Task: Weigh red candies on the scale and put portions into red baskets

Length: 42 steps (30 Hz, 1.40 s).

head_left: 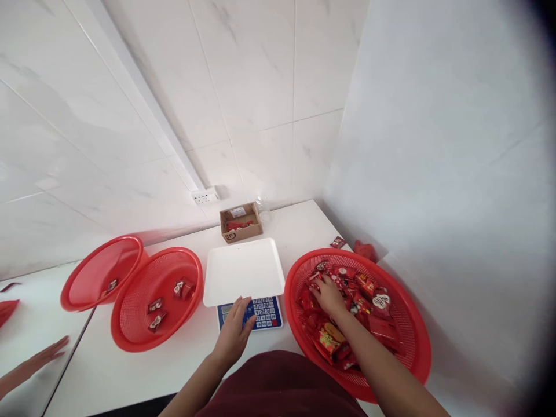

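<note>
My left hand (236, 331) rests with its fingers stretched out at the blue keypad (264, 313) of a weighing scale. The scale's white pan (243, 271) has nothing on it. My right hand (329, 295) reaches into a large red plastic basket (416, 353) at the right, its fingers apart and touching the pile of small red wrapped packets (382, 327). Some fingertips are partly lost among the packets. A red and yellow packet (330, 337) lies near my right wrist.
Two red baskets stand at the left, the nearer basket (130, 341) and the farther basket (67, 295), each with a few packets. A cardboard box (243, 233) sits behind the scale. One packet (337, 242) lies by the table's right edge. Another person's hand (50, 350) is at far left.
</note>
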Each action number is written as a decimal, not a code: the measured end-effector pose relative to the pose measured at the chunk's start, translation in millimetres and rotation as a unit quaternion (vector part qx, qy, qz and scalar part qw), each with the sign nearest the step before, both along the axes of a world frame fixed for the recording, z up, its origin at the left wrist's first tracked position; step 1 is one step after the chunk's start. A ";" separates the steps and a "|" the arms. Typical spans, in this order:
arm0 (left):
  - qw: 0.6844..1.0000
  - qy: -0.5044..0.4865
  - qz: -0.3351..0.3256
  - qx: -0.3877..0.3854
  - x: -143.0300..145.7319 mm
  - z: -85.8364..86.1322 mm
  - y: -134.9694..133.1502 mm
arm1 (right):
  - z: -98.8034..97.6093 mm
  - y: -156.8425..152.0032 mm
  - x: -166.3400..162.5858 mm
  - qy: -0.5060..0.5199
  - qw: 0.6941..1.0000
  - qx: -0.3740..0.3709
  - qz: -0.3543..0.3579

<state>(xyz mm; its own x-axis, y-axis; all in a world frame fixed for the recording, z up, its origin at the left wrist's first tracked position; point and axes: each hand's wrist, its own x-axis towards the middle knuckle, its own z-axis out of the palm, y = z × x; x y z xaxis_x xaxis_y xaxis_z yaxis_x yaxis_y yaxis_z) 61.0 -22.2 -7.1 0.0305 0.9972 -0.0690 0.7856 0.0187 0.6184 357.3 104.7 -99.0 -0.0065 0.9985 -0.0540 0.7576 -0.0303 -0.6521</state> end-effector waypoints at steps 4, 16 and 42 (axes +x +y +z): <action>1.000 -0.007 -0.012 -0.001 -4.9 -0.9 -0.1 | 4.5 -6.5 11.6 0.022 0.999 -0.009 -0.047; 0.998 -0.006 -0.051 -0.027 -41.7 11.5 0.6 | 87.8 -0.9 -94.9 0.399 0.908 -0.126 -0.007; 0.998 -0.015 -0.039 0.053 -74.0 -6.8 28.0 | 72.7 28.9 0.9 0.114 0.988 0.020 -0.103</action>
